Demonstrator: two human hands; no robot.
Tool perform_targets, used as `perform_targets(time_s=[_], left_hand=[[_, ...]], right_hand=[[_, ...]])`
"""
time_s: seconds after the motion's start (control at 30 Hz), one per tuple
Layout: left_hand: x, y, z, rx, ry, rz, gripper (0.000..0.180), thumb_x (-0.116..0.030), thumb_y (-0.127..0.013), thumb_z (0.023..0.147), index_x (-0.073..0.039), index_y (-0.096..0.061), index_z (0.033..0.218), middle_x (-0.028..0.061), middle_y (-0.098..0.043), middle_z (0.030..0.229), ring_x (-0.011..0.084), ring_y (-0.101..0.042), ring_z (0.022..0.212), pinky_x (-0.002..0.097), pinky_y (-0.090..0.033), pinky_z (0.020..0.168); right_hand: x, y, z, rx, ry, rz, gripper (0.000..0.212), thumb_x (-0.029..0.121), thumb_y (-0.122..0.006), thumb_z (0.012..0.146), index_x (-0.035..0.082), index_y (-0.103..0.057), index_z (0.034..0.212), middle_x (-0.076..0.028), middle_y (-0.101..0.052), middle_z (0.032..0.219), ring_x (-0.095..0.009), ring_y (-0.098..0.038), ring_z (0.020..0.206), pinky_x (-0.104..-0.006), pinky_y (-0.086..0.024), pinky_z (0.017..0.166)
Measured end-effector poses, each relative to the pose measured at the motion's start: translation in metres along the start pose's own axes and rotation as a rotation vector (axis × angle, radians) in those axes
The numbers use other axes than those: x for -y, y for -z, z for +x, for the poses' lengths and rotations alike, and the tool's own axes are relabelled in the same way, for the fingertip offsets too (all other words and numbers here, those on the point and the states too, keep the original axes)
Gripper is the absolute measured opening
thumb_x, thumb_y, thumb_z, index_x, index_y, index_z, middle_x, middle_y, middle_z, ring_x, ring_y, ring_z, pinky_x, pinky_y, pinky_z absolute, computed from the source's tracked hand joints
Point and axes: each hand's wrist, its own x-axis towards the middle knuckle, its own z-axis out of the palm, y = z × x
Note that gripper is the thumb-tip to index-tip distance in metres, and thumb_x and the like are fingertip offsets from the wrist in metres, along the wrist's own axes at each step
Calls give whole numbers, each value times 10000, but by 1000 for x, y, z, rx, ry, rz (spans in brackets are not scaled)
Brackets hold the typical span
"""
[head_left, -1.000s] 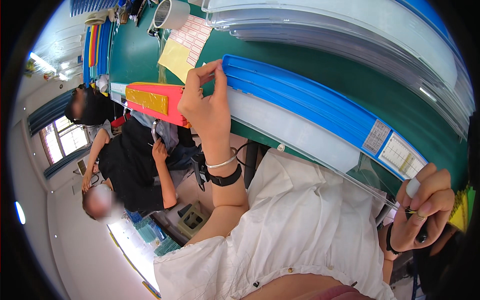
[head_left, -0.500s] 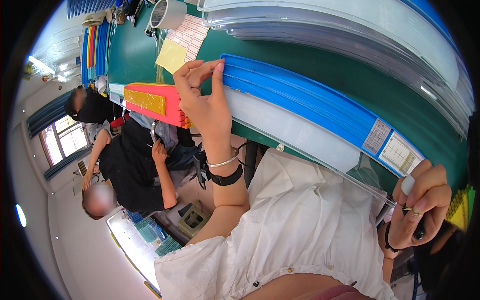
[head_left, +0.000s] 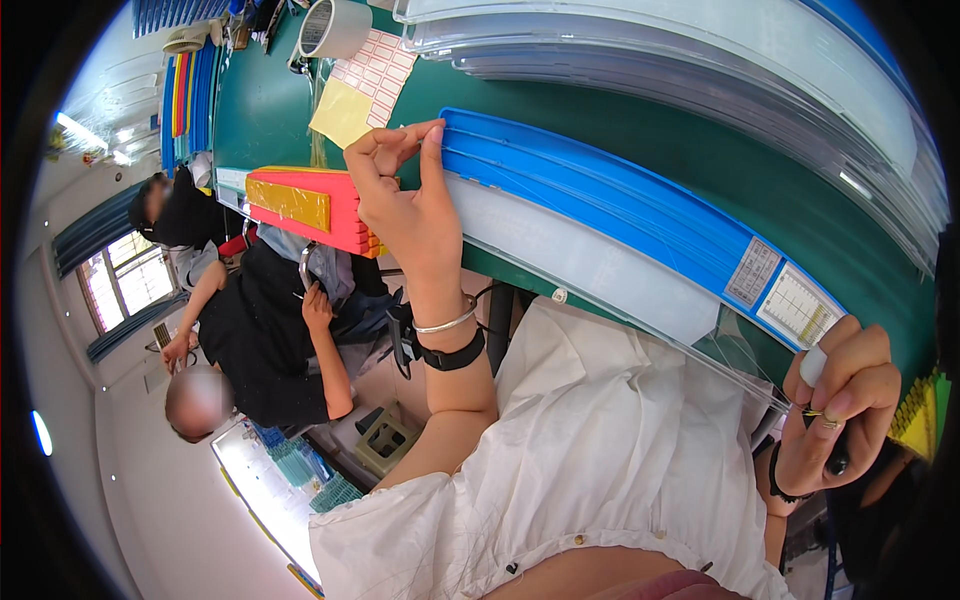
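A long blue ridged plastic strip (head_left: 590,205) lies slantwise across the green table's near edge. Two printed pale labels (head_left: 797,307) sit at its right end. Along its near side runs a translucent whitish panel (head_left: 580,265). My left hand (head_left: 410,205) has its thumb and fingertips closed at the strip's left end. At the labelled end my right hand (head_left: 850,405) is closed, its curled fingers against the corner. Something small and white (head_left: 813,366) shows at those fingertips; I cannot tell if it is a finger cover or a loose piece.
Stacked clear plastic trays (head_left: 680,50) fill the far right. Red and yellow pieces (head_left: 310,208) lie left of my left hand. Farther off are a tape roll (head_left: 335,28), a label sheet (head_left: 378,65) and a yellow paper (head_left: 342,113). People (head_left: 275,330) are at the left.
Both hands and the blue strip stay nearly in place, with only a tiny shift of my right hand. A person at the left has moved an arm slightly.
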Motion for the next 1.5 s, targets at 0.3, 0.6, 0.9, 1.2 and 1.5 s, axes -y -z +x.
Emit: perform_targets(time_s=[0.3, 0.6, 0.9, 1.2, 1.5], left_hand=[[-9, -7, 1, 50, -40, -7, 274, 12, -755, 905, -24, -540, 1072, 141, -780, 989, 179, -726, 951, 292, -487, 966], [-80, -28, -17, 406, -503, -51, 322, 72, -812, 812, -9, -616, 1054, 93, -792, 918, 140, -716, 901, 290, -515, 952], [-159, -78, -49, 680, -409, -361, 302, 78, -804, 820, -19, -608, 1028, 91, -790, 918, 115, -705, 838, 233, -528, 771], [-177, -97, -66, 704, -390, -403, 336, 72, -796, 833, -24, -574, 1066, 92, -783, 925, 121, -718, 859, 218, -510, 781], [-167, -104, -78, 836, -347, -521, 377, 88, -757, 865, -23, -511, 1127, 120, -781, 933, 170, -745, 914, 266, -549, 823]], right_hand=[[4, 12, 3, 67, 71, -133, 145, 19, -643, 863, 110, -557, 934, -47, -524, 859, -156, -445, 700, -300, -371, 630], [3, 25, 19, -105, -18, -771, 157, -123, -631, 856, -3, -588, 948, -68, -566, 883, -157, -477, 725, -263, -369, 630], [-1, 54, 16, -199, -95, -993, 165, -122, -634, 882, -12, -564, 983, -122, -553, 904, -238, -524, 743, -296, -426, 656], [0, 78, 6, -607, 245, -812, 327, -154, -645, 902, -9, -490, 1150, -249, -685, 1157, -153, -585, 786, -237, -500, 738], [-33, 111, -44, -510, 76, -96, 547, 617, -538, 992, 105, -395, 1118, -240, -617, 977, -177, -512, 746, -279, -462, 653]])
